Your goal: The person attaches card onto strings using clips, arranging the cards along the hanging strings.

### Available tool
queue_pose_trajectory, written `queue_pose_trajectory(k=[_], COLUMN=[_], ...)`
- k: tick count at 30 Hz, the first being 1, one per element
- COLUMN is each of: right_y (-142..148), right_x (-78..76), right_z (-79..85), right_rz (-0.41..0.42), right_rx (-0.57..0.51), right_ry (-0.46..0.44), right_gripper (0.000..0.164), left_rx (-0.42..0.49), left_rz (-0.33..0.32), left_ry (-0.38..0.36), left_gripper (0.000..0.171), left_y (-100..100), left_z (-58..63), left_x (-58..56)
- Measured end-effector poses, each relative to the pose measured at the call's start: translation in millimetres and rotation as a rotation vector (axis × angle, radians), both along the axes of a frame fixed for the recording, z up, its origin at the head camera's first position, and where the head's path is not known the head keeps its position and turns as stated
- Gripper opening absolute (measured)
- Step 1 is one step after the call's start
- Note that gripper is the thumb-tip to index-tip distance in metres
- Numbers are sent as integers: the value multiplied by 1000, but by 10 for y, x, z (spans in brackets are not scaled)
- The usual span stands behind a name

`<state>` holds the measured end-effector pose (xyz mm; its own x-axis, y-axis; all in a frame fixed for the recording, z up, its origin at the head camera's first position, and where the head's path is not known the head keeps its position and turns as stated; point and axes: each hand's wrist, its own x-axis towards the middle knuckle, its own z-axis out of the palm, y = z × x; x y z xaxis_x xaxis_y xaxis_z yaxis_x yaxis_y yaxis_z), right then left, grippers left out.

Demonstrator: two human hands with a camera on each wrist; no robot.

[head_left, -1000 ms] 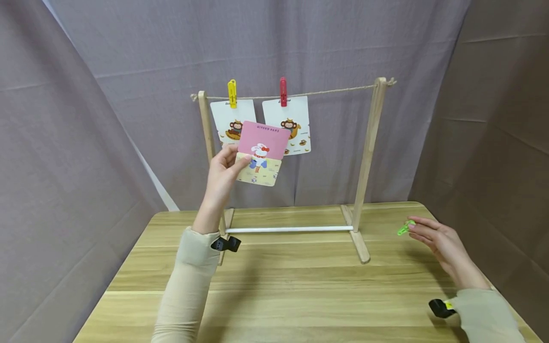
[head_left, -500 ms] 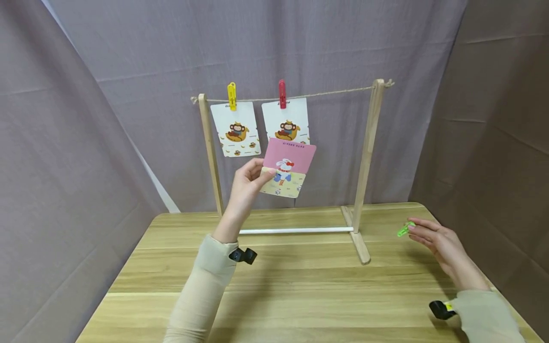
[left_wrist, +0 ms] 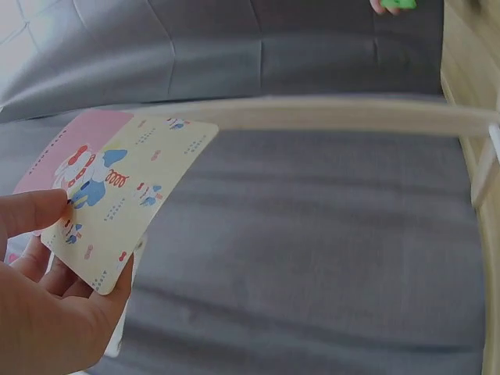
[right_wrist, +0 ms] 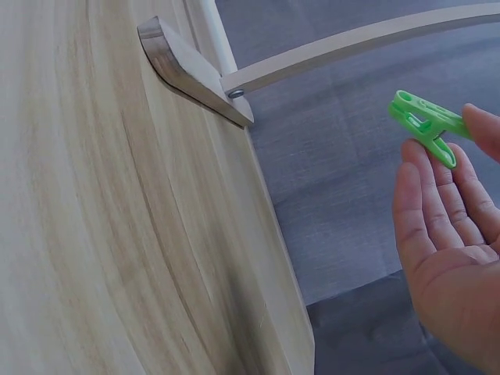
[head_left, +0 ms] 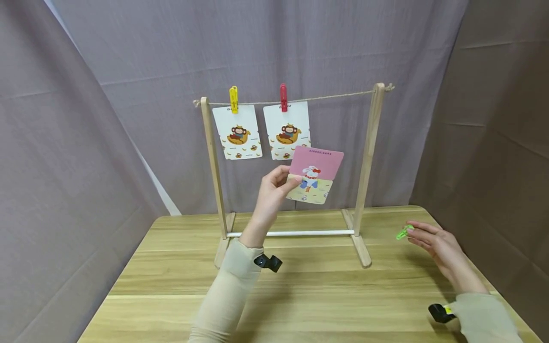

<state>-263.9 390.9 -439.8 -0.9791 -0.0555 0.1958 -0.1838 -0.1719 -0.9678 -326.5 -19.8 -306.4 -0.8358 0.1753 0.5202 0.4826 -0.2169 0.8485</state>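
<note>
My left hand [head_left: 271,193] pinches a pink and yellow rabbit card [head_left: 319,162] by its left edge, thumb in front and fingers behind. The card is tilted and held below the string [head_left: 339,96], overlapping the lower right corner of a hanging monkey card [head_left: 286,126]. Off to the right, above the table, my right hand [head_left: 437,245] holds a green clothespin [right_wrist: 426,121] between thumb and fingertips. A red clothespin [head_left: 283,97] fixes that monkey card to the string. Left of it, a yellow clothespin [head_left: 233,100] holds a second monkey card [head_left: 237,133].
A wooden frame with a left post [head_left: 213,166] and right post [head_left: 369,157] carries the string. A white rod [head_left: 310,233] joins its feet low down. It stands on a wooden table [head_left: 321,300], with grey curtains [head_left: 343,43] behind.
My left hand has carried the rabbit card to the right and slightly down, away from in front of the left monkey card. The right hand with the green clothespin has barely moved.
</note>
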Motion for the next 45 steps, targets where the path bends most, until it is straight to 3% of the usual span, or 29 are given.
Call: queue_pose_trajectory(k=[10, 20, 25, 30, 35, 45], right_y=[48, 106, 102, 110, 128, 145], right_x=[20, 41, 48, 51, 57, 90], right_z=[47, 109, 111, 105, 108, 136], right_rz=[-9, -17, -6, -9, -5, -27], right_rx=[5, 1, -4, -25, -41, -18], right_ry=[-13, -2, -9, -11, -8, -24], right_gripper=[31, 31, 31, 30, 29, 29], left_rx=[79, 166, 247, 262, 281, 333], left_rz=[-36, -50, -36, -49, -55, -38], left_ry=[-31, -23, -19, -15, -1, -56], left_gripper=[24, 26, 26, 22, 20, 22], left_y=[332, 626, 692, 739, 813, 927], left_z=[42, 313, 460, 562, 602, 575], left_x=[13, -64, -150, -204, -243, -401])
